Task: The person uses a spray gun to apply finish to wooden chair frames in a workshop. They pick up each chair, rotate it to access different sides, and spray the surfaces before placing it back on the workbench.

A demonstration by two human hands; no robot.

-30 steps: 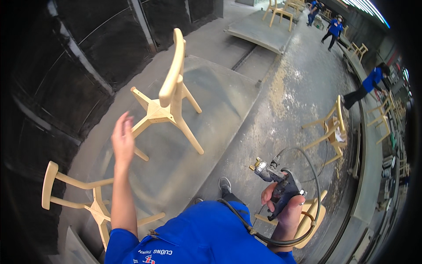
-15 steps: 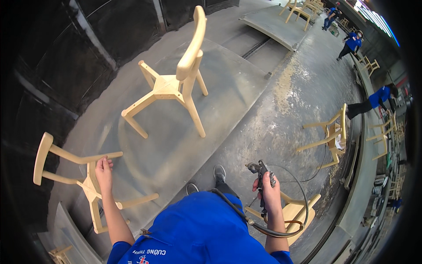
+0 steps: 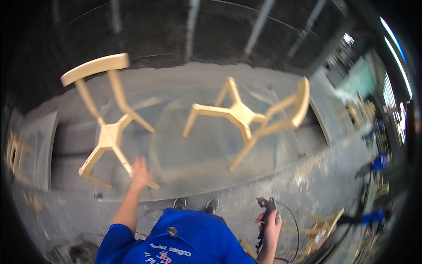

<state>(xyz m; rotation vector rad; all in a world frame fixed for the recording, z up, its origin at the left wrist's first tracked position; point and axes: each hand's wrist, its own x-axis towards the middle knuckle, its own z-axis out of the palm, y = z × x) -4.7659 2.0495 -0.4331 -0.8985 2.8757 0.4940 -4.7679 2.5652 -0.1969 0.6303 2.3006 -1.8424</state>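
Two pale wooden chair frames without seat panels stand on the grey platform ahead of me. By the nearest leg of the left chair frame [image 3: 110,135] is my left hand [image 3: 140,174], its fingers stretched out and slightly blurred. Whether it touches that leg I cannot tell. The other chair frame [image 3: 241,113] stands to the right, its curved backrest toward the right, out of reach of both hands. Low at the right, my right hand [image 3: 273,224] is wrapped round a dark spray gun [image 3: 265,204], with a hose [image 3: 295,220] looping beside it.
The grey platform [image 3: 176,176] ends just beyond my shoes. A dark wall [image 3: 154,39] runs behind it. More chair frames stand at the far left and at the lower right, where a chair [image 3: 323,229] is blurred. People in blue shirts show blurred at the right.
My view has swung left, so both chair frames sit farther right and face differently. My left hand has left the upper rail and opened near a leg. The spray gun stays in my right hand.
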